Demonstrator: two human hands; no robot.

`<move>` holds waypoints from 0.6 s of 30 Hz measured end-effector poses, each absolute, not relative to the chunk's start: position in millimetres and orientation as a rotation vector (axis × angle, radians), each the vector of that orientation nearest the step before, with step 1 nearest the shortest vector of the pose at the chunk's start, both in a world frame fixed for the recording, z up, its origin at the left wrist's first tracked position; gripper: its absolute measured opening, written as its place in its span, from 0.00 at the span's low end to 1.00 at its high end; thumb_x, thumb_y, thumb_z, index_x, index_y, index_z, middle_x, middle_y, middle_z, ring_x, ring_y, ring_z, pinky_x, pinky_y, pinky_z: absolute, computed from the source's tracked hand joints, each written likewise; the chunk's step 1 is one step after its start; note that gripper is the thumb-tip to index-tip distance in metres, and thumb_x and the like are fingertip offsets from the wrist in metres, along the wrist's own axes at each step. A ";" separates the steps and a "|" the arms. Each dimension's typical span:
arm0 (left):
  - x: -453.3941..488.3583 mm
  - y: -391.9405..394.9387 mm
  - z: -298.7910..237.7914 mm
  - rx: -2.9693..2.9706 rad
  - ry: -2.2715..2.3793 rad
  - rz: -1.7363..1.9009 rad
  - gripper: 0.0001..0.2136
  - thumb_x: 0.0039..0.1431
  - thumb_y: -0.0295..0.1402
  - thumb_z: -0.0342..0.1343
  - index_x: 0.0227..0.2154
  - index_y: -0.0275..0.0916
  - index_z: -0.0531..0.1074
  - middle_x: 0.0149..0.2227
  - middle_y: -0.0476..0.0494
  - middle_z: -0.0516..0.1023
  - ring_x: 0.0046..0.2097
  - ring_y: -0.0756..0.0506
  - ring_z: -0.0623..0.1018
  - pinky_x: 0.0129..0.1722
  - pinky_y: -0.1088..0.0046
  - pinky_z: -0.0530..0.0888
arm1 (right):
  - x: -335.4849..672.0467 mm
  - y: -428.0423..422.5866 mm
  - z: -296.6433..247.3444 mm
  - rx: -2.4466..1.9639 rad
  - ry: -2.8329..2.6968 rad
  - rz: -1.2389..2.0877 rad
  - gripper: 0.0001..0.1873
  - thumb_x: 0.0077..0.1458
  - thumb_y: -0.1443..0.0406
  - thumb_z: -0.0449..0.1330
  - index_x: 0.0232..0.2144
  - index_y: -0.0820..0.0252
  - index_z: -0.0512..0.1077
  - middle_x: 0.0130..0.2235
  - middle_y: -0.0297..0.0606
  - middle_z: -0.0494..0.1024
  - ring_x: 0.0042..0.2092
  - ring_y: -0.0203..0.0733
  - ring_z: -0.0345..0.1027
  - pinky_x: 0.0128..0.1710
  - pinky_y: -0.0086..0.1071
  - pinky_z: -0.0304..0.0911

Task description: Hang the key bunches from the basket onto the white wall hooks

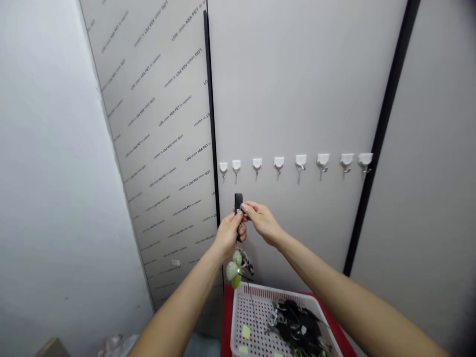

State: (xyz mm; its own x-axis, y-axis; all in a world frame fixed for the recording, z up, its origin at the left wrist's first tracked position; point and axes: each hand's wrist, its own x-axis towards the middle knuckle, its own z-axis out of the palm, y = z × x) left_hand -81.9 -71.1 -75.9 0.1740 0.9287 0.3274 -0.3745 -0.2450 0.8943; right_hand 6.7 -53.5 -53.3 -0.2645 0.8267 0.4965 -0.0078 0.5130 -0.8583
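My left hand (pixel 229 232) is closed around a black strap keychain (pixel 238 199), whose loop stands up above my fingers. Green leaf-shaped charms (pixel 234 270) and small dark and pink pieces dangle below the hand. With thumb and fingers pinched at the strap's right side, my right hand (pixel 261 220) also grips it. Both hands are in front of the pale cabinet door, just under a row of white hooks (pixel 236 165). The hooks at the left are nearest to the strap, which is apart from them.
Below the hands, a white perforated basket (pixel 238 327) on a red surface (pixel 226 317) holds a heap of black straps and metal pieces (pixel 297 322), plus yellow paper notes (pixel 246 331). Several more hooks (pixel 323 161) run right. A patterned panel (pixel 156 124) and white wall stand left.
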 end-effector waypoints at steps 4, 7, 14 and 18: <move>-90.6 -57.9 -65.0 1.273 0.735 1.551 0.11 0.42 0.38 0.48 0.19 0.35 0.57 0.10 0.58 0.55 0.13 0.58 0.56 0.13 0.83 0.54 | -16.9 -34.3 -35.2 -0.780 -1.579 0.914 0.12 0.42 0.62 0.48 0.13 0.63 0.57 0.12 0.26 0.56 0.16 0.26 0.50 0.16 0.22 0.47; -94.1 -44.9 -54.9 1.253 0.821 1.700 0.11 0.44 0.39 0.45 0.19 0.35 0.58 0.11 0.56 0.56 0.14 0.57 0.58 0.14 0.82 0.55 | -31.8 -18.4 -23.9 -0.823 -1.573 0.939 0.12 0.43 0.62 0.46 0.13 0.61 0.54 0.11 0.25 0.54 0.13 0.26 0.48 0.12 0.22 0.44; -106.2 -6.2 -34.6 1.336 1.117 1.765 0.11 0.47 0.36 0.41 0.15 0.35 0.58 0.11 0.55 0.56 0.13 0.56 0.58 0.14 0.81 0.55 | -43.6 9.6 -8.2 -0.883 -1.627 0.727 0.10 0.39 0.62 0.50 0.16 0.64 0.63 0.16 0.29 0.63 0.17 0.27 0.54 0.15 0.21 0.51; -109.9 1.6 -31.9 1.390 1.138 1.709 0.11 0.46 0.34 0.43 0.13 0.36 0.56 0.10 0.55 0.55 0.13 0.56 0.58 0.14 0.81 0.56 | -45.1 20.1 -8.9 -0.943 -1.537 0.589 0.10 0.36 0.62 0.52 0.21 0.64 0.66 0.21 0.32 0.68 0.23 0.30 0.60 0.22 0.22 0.56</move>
